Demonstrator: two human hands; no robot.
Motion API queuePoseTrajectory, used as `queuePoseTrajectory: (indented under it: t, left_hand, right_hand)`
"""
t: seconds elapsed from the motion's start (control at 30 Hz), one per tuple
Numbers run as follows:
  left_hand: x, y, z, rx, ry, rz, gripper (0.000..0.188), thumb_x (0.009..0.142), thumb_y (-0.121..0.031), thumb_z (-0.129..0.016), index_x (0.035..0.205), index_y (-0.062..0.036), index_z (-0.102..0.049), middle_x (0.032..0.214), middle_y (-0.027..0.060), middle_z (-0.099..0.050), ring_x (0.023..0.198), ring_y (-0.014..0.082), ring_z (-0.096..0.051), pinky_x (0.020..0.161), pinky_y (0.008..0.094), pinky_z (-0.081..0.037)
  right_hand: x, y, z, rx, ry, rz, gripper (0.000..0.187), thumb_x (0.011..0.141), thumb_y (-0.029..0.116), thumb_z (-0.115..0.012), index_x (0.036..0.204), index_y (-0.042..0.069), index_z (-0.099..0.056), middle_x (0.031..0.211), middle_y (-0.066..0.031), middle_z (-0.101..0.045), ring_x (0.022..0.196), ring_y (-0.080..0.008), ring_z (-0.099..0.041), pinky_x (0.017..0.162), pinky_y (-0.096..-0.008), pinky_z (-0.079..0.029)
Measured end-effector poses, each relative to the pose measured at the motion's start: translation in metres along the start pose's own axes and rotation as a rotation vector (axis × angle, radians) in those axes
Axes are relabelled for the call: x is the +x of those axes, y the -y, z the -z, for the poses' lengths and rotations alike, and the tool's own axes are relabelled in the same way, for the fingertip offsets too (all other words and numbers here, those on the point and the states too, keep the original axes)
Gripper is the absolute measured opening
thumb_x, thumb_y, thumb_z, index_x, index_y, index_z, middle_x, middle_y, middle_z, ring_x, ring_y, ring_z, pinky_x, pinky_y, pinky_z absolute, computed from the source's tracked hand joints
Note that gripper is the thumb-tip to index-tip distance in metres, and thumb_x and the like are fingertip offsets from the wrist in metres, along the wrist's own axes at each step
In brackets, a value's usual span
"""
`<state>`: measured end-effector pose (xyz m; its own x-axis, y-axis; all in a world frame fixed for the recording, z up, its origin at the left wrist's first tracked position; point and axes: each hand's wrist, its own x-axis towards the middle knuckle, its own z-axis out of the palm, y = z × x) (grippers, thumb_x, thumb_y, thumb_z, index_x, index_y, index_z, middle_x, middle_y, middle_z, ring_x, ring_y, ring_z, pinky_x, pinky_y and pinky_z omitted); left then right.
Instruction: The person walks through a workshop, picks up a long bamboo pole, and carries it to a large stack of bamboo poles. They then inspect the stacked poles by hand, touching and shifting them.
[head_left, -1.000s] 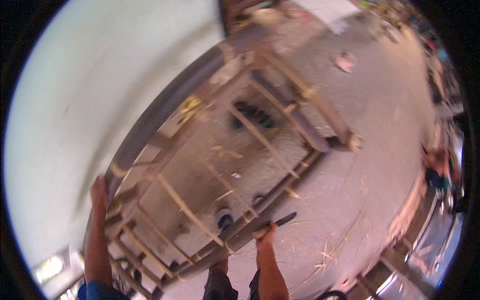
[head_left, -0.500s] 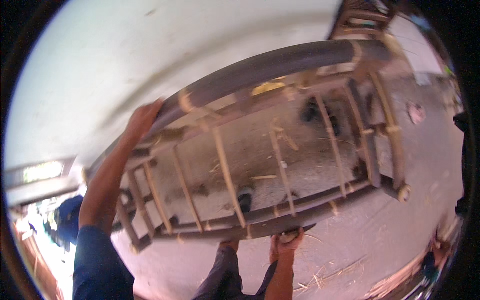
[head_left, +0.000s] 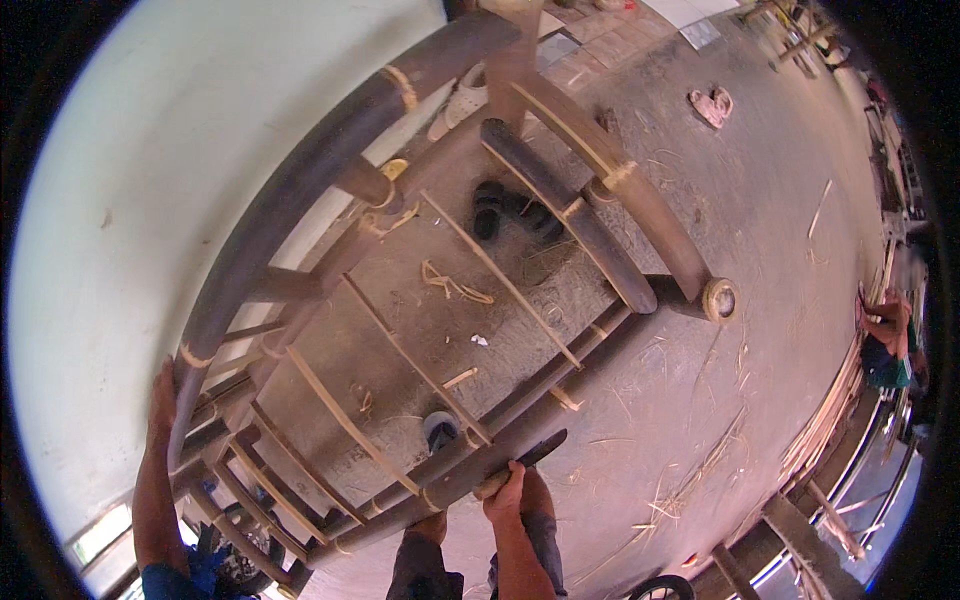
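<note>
A bench frame of dark bamboo poles point(head_left: 260, 220) fills the middle, tilted, with thin slats point(head_left: 350, 420) across its open seat. My left hand point(head_left: 163, 395) grips the end of the long back rail at the left, its fingers partly hidden by the pole. Below the front rail point(head_left: 460, 480), my right hand point(head_left: 507, 490) is closed round the handle of a knife point(head_left: 540, 447). The dark blade points right along the rail, and the hand is close against the bamboo; whether it also bears weight I cannot tell.
A pale wall point(head_left: 150, 150) rises close on the left. Dark sandals point(head_left: 510, 210) and bamboo scraps point(head_left: 455, 283) lie on the floor under the frame. A pink heart-shaped thing point(head_left: 711, 106) lies farther off. At the right sits another person point(head_left: 885, 340) by long bamboo strips; a wheel point(head_left: 662, 588) shows below.
The view has swung, and the frame now slants more steeply, its right end higher in the picture. My left hand appears lower on the back rail. The knife stays in my right hand.
</note>
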<state>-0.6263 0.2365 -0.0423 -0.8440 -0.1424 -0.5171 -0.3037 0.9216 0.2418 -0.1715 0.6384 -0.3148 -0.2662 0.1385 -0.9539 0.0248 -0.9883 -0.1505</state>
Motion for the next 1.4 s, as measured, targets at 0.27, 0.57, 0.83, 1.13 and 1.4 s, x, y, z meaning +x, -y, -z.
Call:
queuePoseTrajectory:
  t: [0.27, 0.57, 0.83, 1.13, 1.4]
  left_hand:
    - [0.06, 0.081, 0.011, -0.209, -0.338, 0.041, 0.071, 0.102, -0.062, -0.039, 0.117, 0.0015, -0.065, 0.1, 0.0124, -0.062, 0.088, 0.0203, -0.055, 0.081, 0.0359, -0.044]
    - [0.069, 0.087, 0.014, -0.074, -0.267, -0.163, 0.072, 0.103, -0.057, -0.041, 0.116, 0.0093, -0.064, 0.1, 0.0193, -0.069, 0.09, 0.0266, -0.061, 0.089, 0.0389, -0.046]
    - [0.075, 0.111, 0.019, -0.203, -0.34, 0.056, 0.061, 0.1, -0.062, -0.046, 0.11, -0.0057, -0.067, 0.08, 0.0025, -0.06, 0.07, 0.0164, -0.054, 0.064, 0.0356, -0.046]
    - [0.097, 0.135, 0.022, -0.36, -0.22, 0.135, 0.06, 0.101, -0.065, -0.043, 0.089, -0.0105, -0.065, 0.069, -0.0008, -0.053, 0.06, 0.0136, -0.046, 0.054, 0.0335, -0.039]
    - [0.096, 0.129, 0.019, -0.261, -0.315, 0.046, 0.065, 0.101, -0.063, -0.04, 0.101, -0.0025, -0.063, 0.088, 0.01, -0.057, 0.079, 0.0216, -0.05, 0.072, 0.0379, -0.039]
  right_hand:
    - [-0.021, 0.0, -0.028, 0.053, -0.081, -0.075, 0.046, 0.091, 0.043, -0.056, 0.125, 0.012, -0.055, 0.114, -0.0071, -0.062, 0.109, -0.0277, -0.061, 0.095, -0.045, -0.049]
    - [-0.018, -0.013, -0.039, 0.037, -0.192, 0.134, 0.038, 0.092, 0.037, -0.059, 0.12, 0.011, -0.056, 0.11, -0.007, -0.062, 0.101, -0.0254, -0.063, 0.088, -0.0425, -0.052]
    - [-0.026, -0.024, -0.07, -0.036, -0.154, 0.017, 0.032, 0.095, 0.026, -0.058, 0.118, 0.003, -0.06, 0.107, -0.0089, -0.066, 0.095, -0.0251, -0.065, 0.082, -0.0418, -0.054]
    - [-0.002, -0.042, -0.064, -0.18, -0.13, -0.033, 0.036, 0.091, 0.032, -0.064, 0.113, 0.004, -0.059, 0.099, -0.0086, -0.065, 0.082, -0.0266, -0.067, 0.074, -0.0432, -0.055]
    - [0.011, -0.03, -0.062, -0.052, -0.096, -0.036, 0.033, 0.094, 0.031, -0.061, 0.114, 0.005, -0.058, 0.104, -0.0096, -0.066, 0.087, -0.0261, -0.068, 0.076, -0.0415, -0.058]
